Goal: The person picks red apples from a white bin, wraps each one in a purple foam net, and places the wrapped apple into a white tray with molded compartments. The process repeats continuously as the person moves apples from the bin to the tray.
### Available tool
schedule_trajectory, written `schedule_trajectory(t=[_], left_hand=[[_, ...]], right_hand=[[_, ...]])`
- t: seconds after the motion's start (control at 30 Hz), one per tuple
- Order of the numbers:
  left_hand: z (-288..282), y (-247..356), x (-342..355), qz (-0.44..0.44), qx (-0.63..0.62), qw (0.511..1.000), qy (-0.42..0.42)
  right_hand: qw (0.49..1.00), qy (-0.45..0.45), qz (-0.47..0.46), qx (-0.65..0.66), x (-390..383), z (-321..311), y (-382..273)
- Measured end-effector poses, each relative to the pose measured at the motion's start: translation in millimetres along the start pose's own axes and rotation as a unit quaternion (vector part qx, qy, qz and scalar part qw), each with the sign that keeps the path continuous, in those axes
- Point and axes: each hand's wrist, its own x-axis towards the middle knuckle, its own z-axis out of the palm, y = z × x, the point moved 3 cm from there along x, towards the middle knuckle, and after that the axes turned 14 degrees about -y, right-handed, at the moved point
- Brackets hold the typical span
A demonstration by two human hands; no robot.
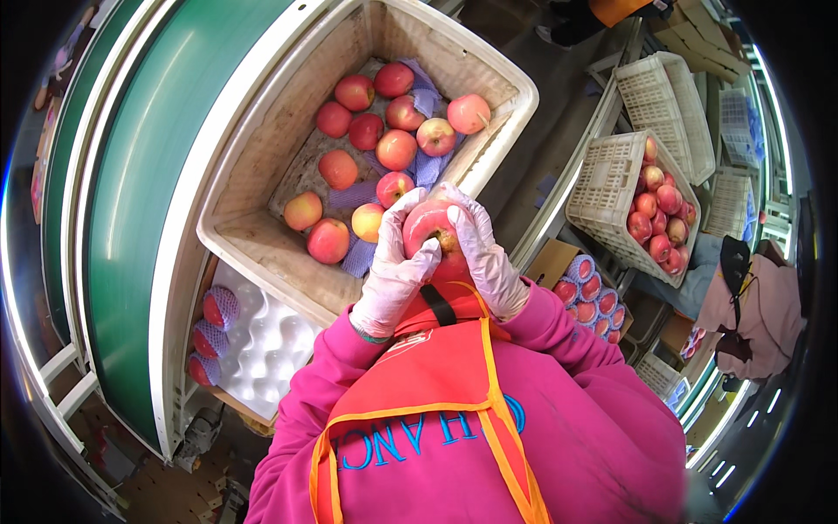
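A red apple [425, 221] is held between my two gloved hands, close to my chest at the near rim of a large white bin [253, 229]. Its stem or blossom hollow faces up toward me. My left hand [394, 266] wraps its left side, thumb on the skin near the hollow. On the other side, the fingers of my right hand [483, 258] curve round the fruit. Both hands wear thin whitish gloves. Inside the bin lie several loose red and yellow apples [397, 150] with purple foam net sleeves [428, 166] among them.
Left of the bin runs a green conveyor belt [148, 166]. Below it, a white moulded tray [262, 341] holds netted apples [209, 341]. To the right stand a crate [602, 183] of apples, a box of netted apples [591, 297] and stacked crates [655, 96]. Another person [576, 22] is at the top.
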Motion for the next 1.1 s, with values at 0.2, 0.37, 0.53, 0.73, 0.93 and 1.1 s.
schedule_trajectory(t=[0.2,0.37,0.53,0.73,0.93,1.1], left_hand=[[-4.0,-4.9,-0.8,-0.004,0.054,0.999,0.003],[-9.1,-4.7,6.0,-0.009,-0.099,0.995,-0.02],[-5.6,-6.9,6.9,-0.005,-0.152,0.988,-0.037],[10.2,2.1,8.8,-0.011,-0.079,0.995,-0.055],[21.8,9.5,25.3,-0.037,0.172,0.98,-0.089],[-38.6,-9.6,30.5,-0.034,0.196,0.98,-0.003]], right_hand=[[1.0,0.022,0.0,-0.011,1.0,4.0,5.6],[0.998,0.003,0.021,0.065,1.6,-8.0,9.7],[0.965,-0.016,0.051,0.258,-0.3,-12.0,14.0],[0.94,-0.02,0.037,0.338,-3.0,-18.0,23.4],[0.94,-0.021,0.036,0.34,-0.8,-31.5,23.2],[0.856,0.061,-0.012,0.513,-1.5,-151.5,45.0]])
